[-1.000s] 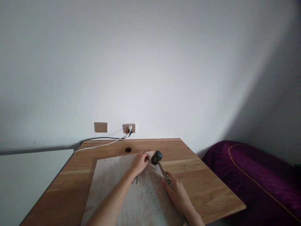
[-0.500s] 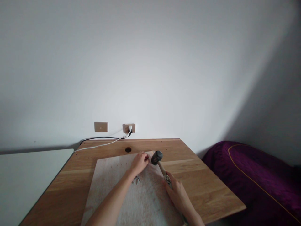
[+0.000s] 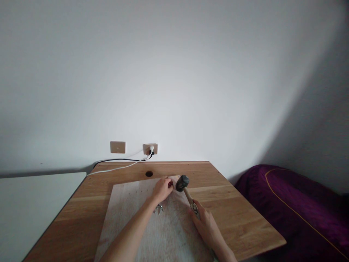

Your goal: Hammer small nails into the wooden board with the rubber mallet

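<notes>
My right hand point(image 3: 205, 222) is wrapped round the handle of a mallet point(image 3: 182, 183) with a black head and a wooden shaft. The head hangs just right of my left hand point(image 3: 163, 189), close to the far right corner of a pale wooden board point(image 3: 152, 240). My left fingers are pinched together over the board's far edge; what they hold is too small and hidden to name. Small silvery metal pieces point(image 3: 159, 209) lie on the board, partly behind my left wrist. Several small dark dots run in a row along the board's far side.
The board rests on a wooden table point(image 3: 234, 214) with a round cable hole point(image 3: 149, 174). A white surface point(image 3: 40, 207) adjoins on the left. Cables point(image 3: 117, 169) run to a wall socket point(image 3: 150, 149). Purple fabric point(image 3: 294, 211) bulges at the right.
The hands and mallet hold nearly the same places; the left fingers have shifted very slightly. The whole view has moved a few pixels.
</notes>
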A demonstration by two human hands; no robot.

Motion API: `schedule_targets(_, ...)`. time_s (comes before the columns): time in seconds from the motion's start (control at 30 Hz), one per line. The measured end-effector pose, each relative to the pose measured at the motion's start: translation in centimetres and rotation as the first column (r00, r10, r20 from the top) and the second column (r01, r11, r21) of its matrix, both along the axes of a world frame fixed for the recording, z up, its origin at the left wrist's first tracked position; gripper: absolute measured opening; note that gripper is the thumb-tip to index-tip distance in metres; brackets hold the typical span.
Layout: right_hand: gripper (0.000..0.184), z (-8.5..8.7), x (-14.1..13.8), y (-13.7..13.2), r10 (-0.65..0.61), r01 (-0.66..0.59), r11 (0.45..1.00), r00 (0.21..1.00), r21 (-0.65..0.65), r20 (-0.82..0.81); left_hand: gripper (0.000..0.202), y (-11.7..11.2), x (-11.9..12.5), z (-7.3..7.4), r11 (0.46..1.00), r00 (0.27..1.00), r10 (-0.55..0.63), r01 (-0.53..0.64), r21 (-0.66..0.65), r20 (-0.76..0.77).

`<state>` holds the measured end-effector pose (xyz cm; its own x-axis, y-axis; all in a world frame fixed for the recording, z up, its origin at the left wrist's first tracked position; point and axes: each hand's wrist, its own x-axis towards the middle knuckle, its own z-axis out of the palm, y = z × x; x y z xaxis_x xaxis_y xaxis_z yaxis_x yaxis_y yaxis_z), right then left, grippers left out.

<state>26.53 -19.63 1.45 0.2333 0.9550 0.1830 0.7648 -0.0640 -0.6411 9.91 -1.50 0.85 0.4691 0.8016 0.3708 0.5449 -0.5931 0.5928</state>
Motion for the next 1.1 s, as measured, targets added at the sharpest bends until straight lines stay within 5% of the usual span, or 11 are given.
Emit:
schedule_targets(0.93, 0.050, 0.1, 0.3, 0.6, 0.037, -0.037, 0.997, 0.999, -0.073, -0.003, 0.009, -0.2, -0.2, 0.2, 0.999, 0.998, 0.036, -0.037, -0.014, -0.046)
schedule_targets(1.1, 0.055, 1.8, -0.3, 1.4, -0.026, 0.018, 0.996, 0.996, -0.089, -0.090, 0.015, 0.0, -0.3, -0.4, 0.999, 1.000, 0.000, 0.000, -0.050, 0.005)
